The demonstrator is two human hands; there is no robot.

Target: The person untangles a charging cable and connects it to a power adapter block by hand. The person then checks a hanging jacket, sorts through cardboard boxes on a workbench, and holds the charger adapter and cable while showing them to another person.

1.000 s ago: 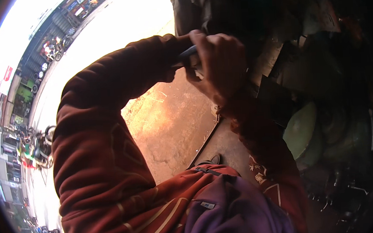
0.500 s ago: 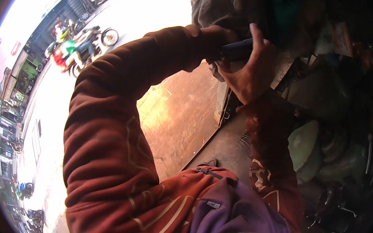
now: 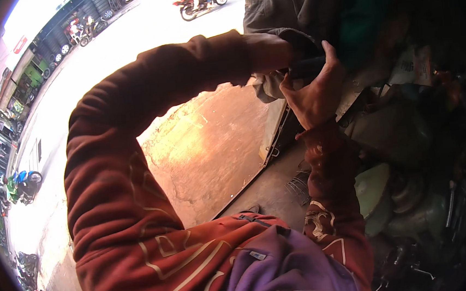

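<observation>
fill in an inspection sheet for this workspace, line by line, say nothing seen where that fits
surface: reddish-brown rough ground, partly sunlit
job's things: dark grey folded cloth; slim dark blue object, kind unclear
clutter: pale green rounded panel at right; other parts too dim to identify
grippers: bare left hand at the cloth, its fingers hidden; bare right hand around the blue object, thumb and fingers apart, firmness of grip unclear
cables: thin dark strands beside the right sleeve; cables or not, cannot tell
surroundings: bright road with a ridden motorcycle
</observation>
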